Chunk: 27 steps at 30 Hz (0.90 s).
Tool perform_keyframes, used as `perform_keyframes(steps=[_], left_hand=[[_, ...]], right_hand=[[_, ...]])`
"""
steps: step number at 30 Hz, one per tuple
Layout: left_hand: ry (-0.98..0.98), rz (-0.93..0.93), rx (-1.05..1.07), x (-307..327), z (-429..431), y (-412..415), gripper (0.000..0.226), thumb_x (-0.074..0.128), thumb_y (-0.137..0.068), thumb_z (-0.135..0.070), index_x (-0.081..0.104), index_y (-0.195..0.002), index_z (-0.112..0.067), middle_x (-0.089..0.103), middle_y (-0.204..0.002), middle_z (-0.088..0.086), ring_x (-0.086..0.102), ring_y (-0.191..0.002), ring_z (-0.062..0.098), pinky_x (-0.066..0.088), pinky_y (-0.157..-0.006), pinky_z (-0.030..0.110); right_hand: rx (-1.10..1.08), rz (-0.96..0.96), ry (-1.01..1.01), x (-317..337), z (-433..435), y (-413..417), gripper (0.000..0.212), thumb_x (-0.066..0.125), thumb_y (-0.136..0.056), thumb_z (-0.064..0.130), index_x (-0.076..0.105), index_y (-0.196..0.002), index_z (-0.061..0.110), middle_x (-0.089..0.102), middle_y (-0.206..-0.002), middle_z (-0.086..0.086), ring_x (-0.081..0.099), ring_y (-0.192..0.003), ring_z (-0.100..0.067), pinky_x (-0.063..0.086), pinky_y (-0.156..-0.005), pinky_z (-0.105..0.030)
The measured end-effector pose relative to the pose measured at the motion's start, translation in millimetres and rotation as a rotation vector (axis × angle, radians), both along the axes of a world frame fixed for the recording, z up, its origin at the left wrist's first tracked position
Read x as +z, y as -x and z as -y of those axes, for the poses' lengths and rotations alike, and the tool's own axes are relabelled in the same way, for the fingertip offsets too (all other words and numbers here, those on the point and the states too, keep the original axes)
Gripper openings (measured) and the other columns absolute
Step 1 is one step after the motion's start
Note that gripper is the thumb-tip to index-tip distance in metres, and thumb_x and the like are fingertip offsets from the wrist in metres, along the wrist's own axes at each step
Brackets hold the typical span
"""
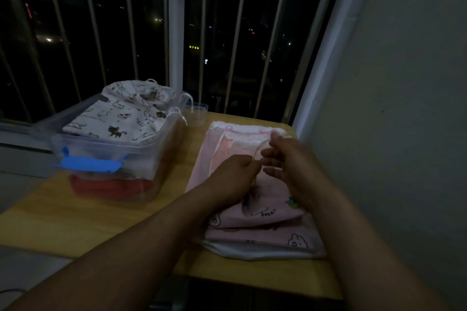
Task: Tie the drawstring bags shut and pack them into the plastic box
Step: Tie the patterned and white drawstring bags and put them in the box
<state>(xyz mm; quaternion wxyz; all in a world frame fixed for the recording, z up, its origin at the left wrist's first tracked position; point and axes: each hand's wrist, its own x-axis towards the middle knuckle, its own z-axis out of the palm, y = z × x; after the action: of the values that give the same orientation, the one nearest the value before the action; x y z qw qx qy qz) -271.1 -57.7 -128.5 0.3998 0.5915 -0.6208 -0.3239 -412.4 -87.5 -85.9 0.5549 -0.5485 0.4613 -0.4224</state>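
Your left hand (236,171) pinches the drawstring (258,150). Your right hand (290,156), fingers curled, seems to hold its loop, and the knot looks unfinished. The pink rabbit-print bag (267,214) lies flat on the table (75,212), just beside the plastic box (111,150), where a tied cat-print bag (123,113) already sits on top.
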Motion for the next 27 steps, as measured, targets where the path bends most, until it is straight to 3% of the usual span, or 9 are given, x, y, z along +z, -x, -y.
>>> perform_keyframes(steps=[5, 7, 11, 13, 16, 18, 20, 24, 27], left_hand=[[-0.058, -0.213, 0.164, 3.3, 2.2, -4.2, 0.013, 0.051, -0.099, -0.008, 0.061, -0.105, -0.003, 0.057, -0.099, 0.012, 0.053, -0.093, 0.026, 0.037, -0.079, 0.034], [-0.016, -0.286, 0.157, 7.5, 0.5, -2.1, 0.019, 0.048, -0.103, -0.012, 0.060, -0.090, -0.008, 0.058, -0.087, 0.011, 0.055, -0.081, 0.026, 0.044, -0.077, 0.044], [-0.010, -0.344, 0.175, 7.2, -0.6, -2.6, 0.034, 0.048, -0.106, -0.023, 0.051, -0.072, -0.016, 0.049, -0.061, 0.001, 0.046, -0.060, 0.020, 0.038, -0.067, 0.039], [0.010, -0.345, 0.174, 10.7, -2.4, -4.5, 0.037, 0.047, -0.107, -0.031, 0.055, -0.075, -0.014, 0.053, -0.063, 0.004, 0.050, -0.062, 0.019, 0.040, -0.067, 0.036], [-0.011, -0.507, 0.265, 17.2, -1.3, -8.4, 0.051, 0.042, -0.109, -0.039, 0.061, -0.079, -0.003, 0.051, -0.053, 0.010, 0.047, -0.049, 0.012, 0.037, -0.051, 0.028], [-0.060, -0.716, 0.299, 20.2, -1.2, -9.1, 0.047, 0.040, -0.107, -0.028, 0.044, -0.062, -0.016, 0.035, -0.048, 0.003, 0.030, -0.042, 0.014, 0.022, -0.042, 0.023], [-0.082, -0.827, 0.289, 20.2, -1.0, -11.2, 0.034, 0.038, -0.099, -0.015, 0.032, -0.066, -0.022, 0.026, -0.057, 0.002, 0.020, -0.049, 0.017, 0.015, -0.046, 0.027], [0.015, -0.801, 0.242, 22.0, 0.2, -17.1, 0.021, 0.042, -0.102, -0.017, 0.051, -0.083, -0.012, 0.051, -0.063, 0.004, 0.043, -0.055, 0.019, 0.041, -0.053, 0.031], [0.044, -0.886, 0.166, 27.1, 2.3, -18.3, 0.027, 0.041, -0.109, -0.022, 0.056, -0.094, -0.005, 0.068, -0.075, 0.011, 0.060, -0.063, 0.021, 0.058, -0.062, 0.033]], right_hand=[[0.114, -0.376, 0.086, -22.2, -9.8, 0.3, 0.016, 0.067, -0.093, 0.016, 0.074, -0.079, 0.012, 0.076, -0.079, -0.004, 0.072, -0.076, -0.017, 0.055, -0.074, -0.028], [0.183, -0.374, 0.090, -25.5, -11.6, 0.8, 0.013, 0.071, -0.095, 0.023, 0.080, -0.087, 0.018, 0.079, -0.083, 0.001, 0.075, -0.084, -0.017, 0.059, -0.081, -0.031], [0.137, -0.351, 0.124, -29.4, -10.5, -1.1, 0.012, 0.071, -0.094, 0.019, 0.081, -0.089, 0.018, 0.080, -0.086, 0.001, 0.075, -0.086, -0.016, 0.058, -0.083, -0.032], [0.099, -0.224, 0.047, -31.4, -9.4, -5.1, 0.010, 0.071, -0.093, 0.013, 0.081, -0.092, 0.012, 0.080, -0.091, -0.008, 0.075, -0.095, -0.028, 0.060, -0.091, -0.042], [0.076, 0.170, -0.269, -31.4, -10.4, -10.3, 0.017, 0.068, -0.096, 0.010, 0.076, -0.107, 0.000, 0.076, -0.106, -0.025, 0.072, -0.102, -0.042, 0.056, -0.099, -0.053], [0.076, 0.303, -0.402, -31.7, -10.1, -11.9, 0.019, 0.066, -0.098, 0.012, 0.076, -0.108, -0.002, 0.075, -0.110, -0.026, 0.074, -0.095, -0.038, 0.056, -0.098, -0.052], [0.057, 0.318, -0.433, -33.3, -7.6, -12.8, 0.016, 0.072, -0.094, 0.012, 0.078, -0.101, -0.001, 0.074, -0.110, -0.024, 0.072, -0.096, -0.038, 0.055, -0.100, -0.055], [0.125, 0.044, -0.282, -29.3, -11.4, -13.8, 0.034, 0.080, -0.080, 0.019, 0.077, -0.101, -0.007, 0.074, -0.107, -0.030, 0.070, -0.106, -0.047, 0.053, -0.101, -0.061], [0.217, -0.171, -0.095, -26.0, -16.7, -17.5, 0.041, 0.076, -0.069, 0.026, 0.077, -0.095, -0.005, 0.074, -0.099, -0.029, 0.069, -0.104, -0.049, 0.054, -0.098, -0.063]])
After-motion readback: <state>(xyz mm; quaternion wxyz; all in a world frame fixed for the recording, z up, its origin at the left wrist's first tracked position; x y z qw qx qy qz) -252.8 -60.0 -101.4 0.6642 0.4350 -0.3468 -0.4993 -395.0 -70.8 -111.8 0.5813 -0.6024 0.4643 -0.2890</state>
